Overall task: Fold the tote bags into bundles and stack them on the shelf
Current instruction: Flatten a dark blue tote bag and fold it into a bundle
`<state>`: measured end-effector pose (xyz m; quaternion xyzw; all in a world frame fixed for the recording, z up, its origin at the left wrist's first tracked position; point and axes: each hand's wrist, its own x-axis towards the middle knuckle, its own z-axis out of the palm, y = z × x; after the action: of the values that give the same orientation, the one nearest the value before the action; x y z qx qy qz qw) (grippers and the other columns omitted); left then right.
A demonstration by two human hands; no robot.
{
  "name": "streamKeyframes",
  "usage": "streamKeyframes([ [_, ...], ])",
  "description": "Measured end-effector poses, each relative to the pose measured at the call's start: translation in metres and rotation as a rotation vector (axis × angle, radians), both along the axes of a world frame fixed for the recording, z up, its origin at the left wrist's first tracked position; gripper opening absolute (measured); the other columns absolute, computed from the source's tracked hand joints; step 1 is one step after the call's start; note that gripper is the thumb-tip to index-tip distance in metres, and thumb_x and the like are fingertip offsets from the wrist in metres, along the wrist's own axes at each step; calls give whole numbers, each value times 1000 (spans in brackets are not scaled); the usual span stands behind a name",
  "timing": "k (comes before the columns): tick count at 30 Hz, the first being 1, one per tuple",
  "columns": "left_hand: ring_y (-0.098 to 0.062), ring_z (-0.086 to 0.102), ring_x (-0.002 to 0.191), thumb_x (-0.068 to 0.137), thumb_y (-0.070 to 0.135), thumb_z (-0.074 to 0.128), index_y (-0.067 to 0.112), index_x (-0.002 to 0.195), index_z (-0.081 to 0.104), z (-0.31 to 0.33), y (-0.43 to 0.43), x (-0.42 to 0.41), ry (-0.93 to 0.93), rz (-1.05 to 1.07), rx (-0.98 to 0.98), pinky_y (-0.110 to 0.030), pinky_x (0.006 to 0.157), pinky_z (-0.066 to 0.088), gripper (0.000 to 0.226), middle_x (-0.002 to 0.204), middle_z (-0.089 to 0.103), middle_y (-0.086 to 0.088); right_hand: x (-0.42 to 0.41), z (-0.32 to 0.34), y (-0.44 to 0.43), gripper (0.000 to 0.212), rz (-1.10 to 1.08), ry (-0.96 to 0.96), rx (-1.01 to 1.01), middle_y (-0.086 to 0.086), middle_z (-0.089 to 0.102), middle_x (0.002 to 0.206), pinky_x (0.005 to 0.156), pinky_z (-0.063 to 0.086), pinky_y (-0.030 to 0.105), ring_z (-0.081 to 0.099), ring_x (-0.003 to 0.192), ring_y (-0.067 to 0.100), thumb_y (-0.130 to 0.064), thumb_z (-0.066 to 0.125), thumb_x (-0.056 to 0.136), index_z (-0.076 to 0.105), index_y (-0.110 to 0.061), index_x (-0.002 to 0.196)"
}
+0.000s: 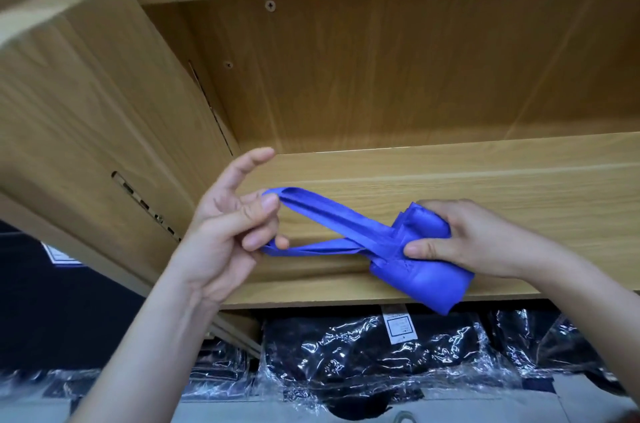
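Now right hand [474, 242] clamps folded blue tote bag [420, 270] at shelf [485, 176] front edge; left hand [228, 228] pinches handle loop [332, 225]. Best: keep loop taut, wrap snug round bundle, thumb pinning folds.

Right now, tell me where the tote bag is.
Head view, lower centre-right, in front of the shelf: the right hand grips the tote bag, the left hand holds its handles.

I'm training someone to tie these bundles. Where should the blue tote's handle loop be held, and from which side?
Take the handle loop at its far bend, from the left, fingers hooked inside. It runs leftward out of the folded body, which the right hand grips, so the left hand pulling there should hold both straps taut.
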<state>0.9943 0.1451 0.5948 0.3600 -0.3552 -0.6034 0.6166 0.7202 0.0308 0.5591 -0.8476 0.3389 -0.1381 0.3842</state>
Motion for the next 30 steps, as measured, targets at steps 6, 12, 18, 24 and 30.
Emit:
streamKeyframes([
  [6, -28, 73, 88, 68, -14, 46, 23, 89, 76, 16, 3, -27, 271, 90, -8, -28, 53, 57, 52, 104, 72, -18, -1, 4, 7, 34, -21, -85, 173, -3, 64, 71, 58, 44, 25, 55, 63, 4, -43, 68, 77, 60, -11, 86],
  [12, -24, 72, 91, 74, -25, 63, 20, 77, 50, 13, -5, -46, -402, 377, -204, -27, 71, 57, 47, 91, 75, -8, 6, 17, 12, 37, -7, 261, -178, -6, 61, 76, 71, 46, 38, 55, 72, 15, -48, 69, 84, 45, -32, 108],
  [18, -9, 61, 80, 74, -2, 75, 30, 92, 40, 10, -3, -24, -1382, 296, -348, -27, 76, 53, 50, 87, 61, 17, 8, 36, 22, 61, 67, 312, -252, -18, 51, 74, 78, 45, 38, 47, 72, 3, -42, 62, 90, 16, -61, 126],
  [24, -12, 41, 75, 63, -9, 54, 18, 105, 47, 23, 27, -11, -1740, 448, -462, -30, 67, 39, 50, 84, 46, 6, -6, 43, 10, 55, 6, 324, -232, -9, 59, 81, 79, 47, 42, 51, 76, 11, -43, 63, 89, 24, -60, 124],
  [30, -28, 60, 78, 83, 14, 59, 8, 96, 69, 30, 39, -51, -2024, 283, -816, -37, 68, 50, 17, 90, 65, -6, -2, 46, 7, 52, -17, 337, -223, -15, 58, 87, 78, 46, 38, 52, 81, 10, -45, 66, 87, 32, -54, 125],
])
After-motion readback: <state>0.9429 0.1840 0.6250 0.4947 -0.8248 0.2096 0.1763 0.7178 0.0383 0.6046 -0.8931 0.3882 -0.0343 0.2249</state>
